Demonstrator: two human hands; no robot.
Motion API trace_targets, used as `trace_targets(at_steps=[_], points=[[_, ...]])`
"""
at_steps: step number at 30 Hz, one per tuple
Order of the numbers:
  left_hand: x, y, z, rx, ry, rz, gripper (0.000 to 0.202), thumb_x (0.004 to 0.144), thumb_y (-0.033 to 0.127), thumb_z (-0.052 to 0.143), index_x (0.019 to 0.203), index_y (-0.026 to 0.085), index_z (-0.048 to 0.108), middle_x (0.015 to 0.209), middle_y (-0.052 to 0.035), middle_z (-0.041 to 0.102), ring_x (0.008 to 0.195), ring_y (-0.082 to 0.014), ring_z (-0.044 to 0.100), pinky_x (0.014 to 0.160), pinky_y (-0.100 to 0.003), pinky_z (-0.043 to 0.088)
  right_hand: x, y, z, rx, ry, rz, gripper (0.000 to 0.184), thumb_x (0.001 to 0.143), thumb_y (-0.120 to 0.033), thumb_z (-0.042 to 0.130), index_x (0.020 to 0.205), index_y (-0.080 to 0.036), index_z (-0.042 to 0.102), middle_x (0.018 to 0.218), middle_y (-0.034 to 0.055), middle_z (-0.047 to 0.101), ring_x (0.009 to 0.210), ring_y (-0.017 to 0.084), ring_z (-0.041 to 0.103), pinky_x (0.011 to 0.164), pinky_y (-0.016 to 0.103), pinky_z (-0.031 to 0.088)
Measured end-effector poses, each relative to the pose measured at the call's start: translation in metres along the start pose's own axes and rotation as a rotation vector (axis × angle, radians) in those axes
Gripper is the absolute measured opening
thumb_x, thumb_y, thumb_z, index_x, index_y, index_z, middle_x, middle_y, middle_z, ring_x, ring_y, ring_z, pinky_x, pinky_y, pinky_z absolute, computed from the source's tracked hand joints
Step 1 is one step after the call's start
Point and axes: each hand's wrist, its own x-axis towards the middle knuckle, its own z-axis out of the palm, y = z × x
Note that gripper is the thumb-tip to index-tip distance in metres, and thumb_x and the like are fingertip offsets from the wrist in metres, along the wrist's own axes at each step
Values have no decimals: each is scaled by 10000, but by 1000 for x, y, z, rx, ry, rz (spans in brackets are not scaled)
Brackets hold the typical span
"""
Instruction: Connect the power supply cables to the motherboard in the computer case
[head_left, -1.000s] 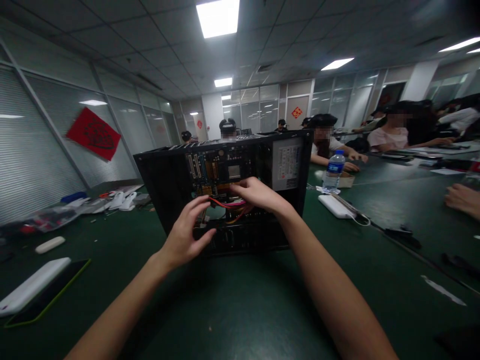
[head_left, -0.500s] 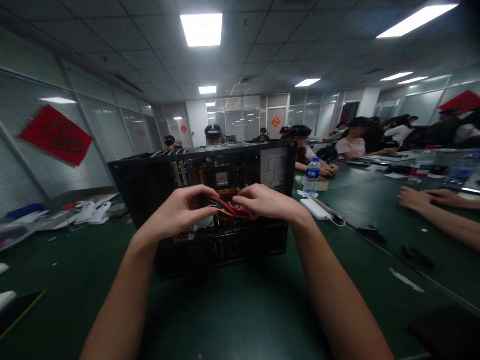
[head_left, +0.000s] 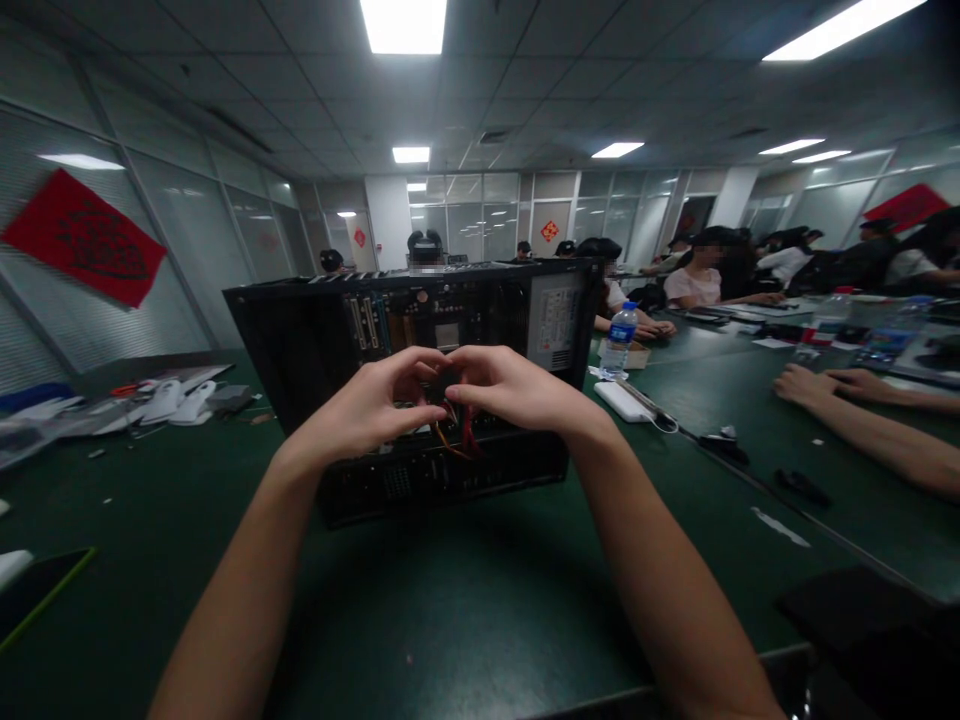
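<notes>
An open black computer case (head_left: pixel 315 345) stands on the green table (head_left: pixel 465 600), its motherboard and a power supply label (head_left: pixel 556 322) facing me. My left hand (head_left: pixel 367 410) and my right hand (head_left: pixel 510 388) meet in front of the open side, fingers curled and pinched together on a dark connector at the end of a bundle of red, yellow and black cables (head_left: pixel 454 435) that hangs down inside the case.
A water bottle (head_left: pixel 618 340) and a white flat device (head_left: pixel 628 400) lie right of the case. Another person's arms (head_left: pixel 862 420) rest on the table at right. White parts and tools (head_left: pixel 172 402) lie far left. A dark phone-like slab (head_left: pixel 37 600) sits near left. Other people sit behind.
My two hands have come closer together, fingertips now touching over the cable connector. The cables hang downward instead of stretching sideways. My head shifted slightly left.
</notes>
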Motion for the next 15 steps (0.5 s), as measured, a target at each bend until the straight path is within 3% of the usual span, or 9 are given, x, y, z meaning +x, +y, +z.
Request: trace_targets(at_steps=[5, 9, 12, 15], points=[[-5, 3, -3, -65, -40, 22, 655, 808, 350, 787, 1388, 229, 506, 1140, -90, 689, 908, -190, 694, 829, -363, 596, -12, -8, -18, 113, 48, 26, 375, 899, -317, 664, 1230, -143, 638, 776, -7, 639, 693, 127, 573, 611, 242, 443], [-7, 6, -9, 69, -109, 22, 421, 853, 387, 739, 1220, 203, 646, 1050, -64, 729, 952, -209, 698, 861, -370, 585, -27, -20, -33, 120, 133, 14, 392, 886, -361, 699, 1221, -164, 653, 698, -33, 570, 653, 119, 539, 572, 230, 423], [-9, 7, -14, 217, -155, 61, 285, 889, 403, 699, 1091, 204, 725, 1028, -50, 747, 923, -195, 700, 844, -329, 569, -37, -26, -45, 122, 212, -11, 404, 879, -393, 718, 1226, -195, 661, 771, -7, 610, 736, 145, 587, 612, 240, 466], [-10, 9, -16, 308, -117, 129, 232, 927, 383, 653, 1006, 190, 755, 956, -48, 755, 858, -171, 701, 794, -278, 558, -44, -30, -53, 127, 268, -34, 409, 869, -407, 734, 1226, -220, 668, 869, 16, 650, 812, 166, 619, 652, 252, 498]])
